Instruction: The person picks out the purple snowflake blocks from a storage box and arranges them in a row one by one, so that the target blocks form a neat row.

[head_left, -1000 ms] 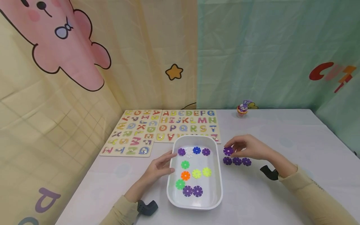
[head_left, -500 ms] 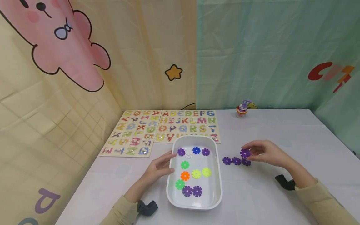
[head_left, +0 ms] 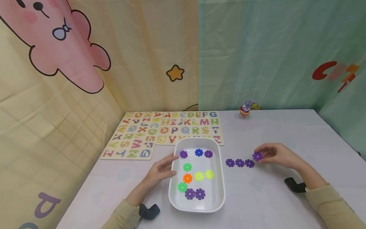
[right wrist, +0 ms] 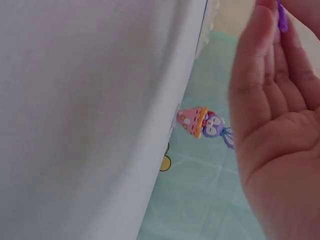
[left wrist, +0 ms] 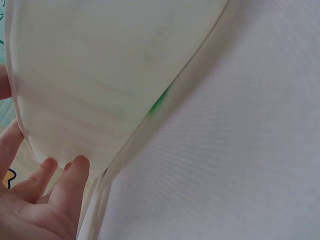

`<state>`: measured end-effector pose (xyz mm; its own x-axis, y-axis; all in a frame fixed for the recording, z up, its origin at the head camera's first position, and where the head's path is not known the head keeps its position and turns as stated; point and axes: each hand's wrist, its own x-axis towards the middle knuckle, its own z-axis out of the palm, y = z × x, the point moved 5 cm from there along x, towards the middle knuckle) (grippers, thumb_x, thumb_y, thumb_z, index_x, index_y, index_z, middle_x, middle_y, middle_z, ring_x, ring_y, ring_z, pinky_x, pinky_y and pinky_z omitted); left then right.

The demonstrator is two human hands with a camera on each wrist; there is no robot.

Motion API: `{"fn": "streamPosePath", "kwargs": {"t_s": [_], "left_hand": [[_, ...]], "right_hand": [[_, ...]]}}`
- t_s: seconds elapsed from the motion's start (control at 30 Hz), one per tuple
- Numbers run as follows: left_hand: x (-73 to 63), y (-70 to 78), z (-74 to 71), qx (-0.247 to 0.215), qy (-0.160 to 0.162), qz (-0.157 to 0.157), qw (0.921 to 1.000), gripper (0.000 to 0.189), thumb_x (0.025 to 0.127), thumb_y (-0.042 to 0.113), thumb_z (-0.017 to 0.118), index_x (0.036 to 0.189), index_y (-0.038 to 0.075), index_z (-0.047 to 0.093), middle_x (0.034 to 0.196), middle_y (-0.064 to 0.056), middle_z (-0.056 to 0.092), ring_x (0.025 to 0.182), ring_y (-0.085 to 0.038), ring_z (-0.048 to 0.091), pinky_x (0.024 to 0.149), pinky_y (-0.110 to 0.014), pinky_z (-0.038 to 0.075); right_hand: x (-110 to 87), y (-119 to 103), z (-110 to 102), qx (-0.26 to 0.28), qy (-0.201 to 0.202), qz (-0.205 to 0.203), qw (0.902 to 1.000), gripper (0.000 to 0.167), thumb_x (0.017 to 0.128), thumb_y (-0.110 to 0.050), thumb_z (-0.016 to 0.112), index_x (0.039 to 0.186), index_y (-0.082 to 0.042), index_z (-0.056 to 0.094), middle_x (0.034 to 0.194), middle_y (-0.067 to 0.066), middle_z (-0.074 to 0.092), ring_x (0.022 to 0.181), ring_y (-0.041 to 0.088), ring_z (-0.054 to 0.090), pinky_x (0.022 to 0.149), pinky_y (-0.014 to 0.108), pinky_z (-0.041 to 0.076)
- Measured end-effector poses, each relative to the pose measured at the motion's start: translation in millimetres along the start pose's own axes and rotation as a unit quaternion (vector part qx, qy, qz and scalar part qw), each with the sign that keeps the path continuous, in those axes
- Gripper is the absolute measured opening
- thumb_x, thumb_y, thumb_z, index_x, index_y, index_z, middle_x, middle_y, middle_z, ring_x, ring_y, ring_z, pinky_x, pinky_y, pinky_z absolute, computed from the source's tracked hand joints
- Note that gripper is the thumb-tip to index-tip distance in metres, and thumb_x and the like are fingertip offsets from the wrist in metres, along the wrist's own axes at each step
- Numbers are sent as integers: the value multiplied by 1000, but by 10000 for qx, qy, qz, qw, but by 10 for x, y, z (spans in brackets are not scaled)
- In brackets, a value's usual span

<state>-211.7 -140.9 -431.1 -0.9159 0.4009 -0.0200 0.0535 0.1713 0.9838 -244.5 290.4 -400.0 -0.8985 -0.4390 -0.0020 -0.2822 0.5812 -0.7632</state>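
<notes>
Between thumb and fingertips, my right hand (head_left: pixel 279 155) pinches a purple snowflake disc (head_left: pixel 257 156), held at the right end of a row. That row is 3 purple snowflake discs (head_left: pixel 240 163) lying side by side on the table. Only a purple edge of the held disc (right wrist: pixel 283 19) shows in the right wrist view. My left hand (head_left: pixel 159 170) rests against the left side of a white tray (head_left: pixel 221 190), its fingers extended and touching the wall and rim. Inside the tray lie several discs, among them an orange disc (head_left: pixel 187 178) and a blue disc (head_left: pixel 199 152).
Two wooden alphabet boards (head_left: pixel 128 135) lie behind and left of the tray. A small rabbit figure in a cup (head_left: pixel 245 110) stands at the table's back edge. Printed curtains (head_left: pixel 243 54) hang behind the white table (head_left: pixel 257 200).
My right hand has carried the purple disc rightward, from above the row's left end past its right end. The left hand and tray have stayed in place.
</notes>
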Motion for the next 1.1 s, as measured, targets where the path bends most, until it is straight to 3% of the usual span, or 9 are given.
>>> {"fn": "streamPosePath", "kwargs": {"t_s": [0.17, 0.57, 1.1], "left_hand": [[-7, 5, -1, 18, -20, 79, 10000, 53, 85, 12, 65, 136, 10, 50, 155, -9, 20, 137, -32, 29, 108, -53, 25], [-19, 42, 9, -1, 14, 206, 9998, 54, 83, 13, 67, 135, 10, 51, 154, -10, 22, 137, -32, 28, 107, -52, 27], [-20, 30, 3, -17, 4, 149, 9999, 54, 84, 13, 66, 136, 11, 51, 154, -9, 21, 137, -31, 27, 107, -52, 27]], "right_hand": [[2, 40, 38, 153, -285, 91, 9994, 44, 78, -16, 76, 113, 5, 61, 102, 12, 64, 79, 9, 59, 69, 23, 55], [-6, 188, 92, -88, -482, 434, 9979, 41, 77, -21, 77, 110, 0, 65, 102, 10, 65, 81, 11, 60, 70, 22, 53], [-2, 226, 78, -684, -299, 151, 9971, 34, 78, -24, 76, 107, -8, 68, 102, 4, 63, 80, 8, 55, 68, 22, 51]]}}
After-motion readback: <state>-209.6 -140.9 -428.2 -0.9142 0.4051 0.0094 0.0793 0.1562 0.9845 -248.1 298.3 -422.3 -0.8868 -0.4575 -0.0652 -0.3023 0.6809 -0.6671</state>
